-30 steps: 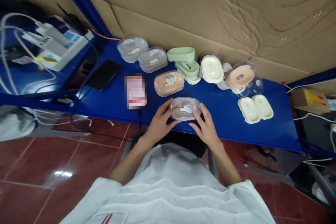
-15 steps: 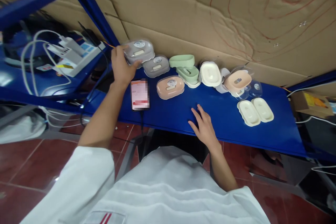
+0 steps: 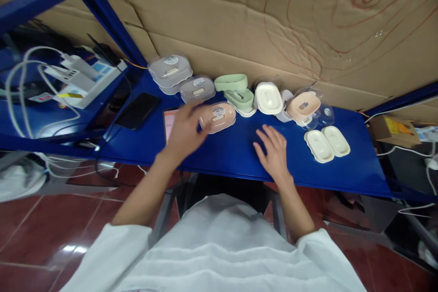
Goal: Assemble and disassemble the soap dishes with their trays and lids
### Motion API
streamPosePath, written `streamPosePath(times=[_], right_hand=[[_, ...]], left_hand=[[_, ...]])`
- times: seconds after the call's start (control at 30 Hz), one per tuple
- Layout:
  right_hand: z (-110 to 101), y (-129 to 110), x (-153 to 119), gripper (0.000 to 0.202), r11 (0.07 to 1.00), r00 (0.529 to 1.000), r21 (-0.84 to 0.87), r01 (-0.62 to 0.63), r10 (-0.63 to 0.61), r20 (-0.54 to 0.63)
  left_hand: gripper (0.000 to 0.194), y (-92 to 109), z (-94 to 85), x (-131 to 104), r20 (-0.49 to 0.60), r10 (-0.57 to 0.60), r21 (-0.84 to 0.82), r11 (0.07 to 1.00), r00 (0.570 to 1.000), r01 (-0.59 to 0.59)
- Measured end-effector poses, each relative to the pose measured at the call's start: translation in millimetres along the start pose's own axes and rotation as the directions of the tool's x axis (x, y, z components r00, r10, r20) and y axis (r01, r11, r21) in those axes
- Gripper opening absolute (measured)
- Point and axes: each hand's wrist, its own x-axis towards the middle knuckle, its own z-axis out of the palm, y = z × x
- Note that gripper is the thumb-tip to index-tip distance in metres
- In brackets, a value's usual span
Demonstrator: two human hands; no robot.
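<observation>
My left hand (image 3: 185, 132), slightly blurred, hovers over the lit phone (image 3: 168, 121) with thumb and fingers apart and nothing in it. Its fingers reach the left end of a pink soap box (image 3: 222, 121) with a clear lid; whether they touch it I cannot tell. My right hand (image 3: 274, 151) is open over the blue table (image 3: 236, 155), fingers stretched, holding nothing. Behind the left hand stand a grey lidded box (image 3: 171, 73) and a second grey box (image 3: 201, 90). Green box parts (image 3: 232, 83) sit right of them, beside a cream box (image 3: 269, 100).
Farther right lie a peach tray (image 3: 304, 104) among clear lids and two cream trays (image 3: 320, 146). A dark phone (image 3: 138, 110) and a power strip (image 3: 99, 83) with white cables are on the left. Cardboard (image 3: 205, 18) walls the back; a blue post (image 3: 106, 13) rises at left.
My left hand has let go of the upper grey box at the back left and come forward and right, over the phone. My right hand has shifted slightly right on the table.
</observation>
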Motion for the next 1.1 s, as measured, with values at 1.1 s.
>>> streamPosePath(times=[1.1], right_hand=[[-24,28,-47,0.025,0.985,0.98,0.144,0.096,-0.119,0.16]], left_hand=[[0.038,94,62.7,-74,0.375,0.221,-0.09,0.975,0.9,-0.202]])
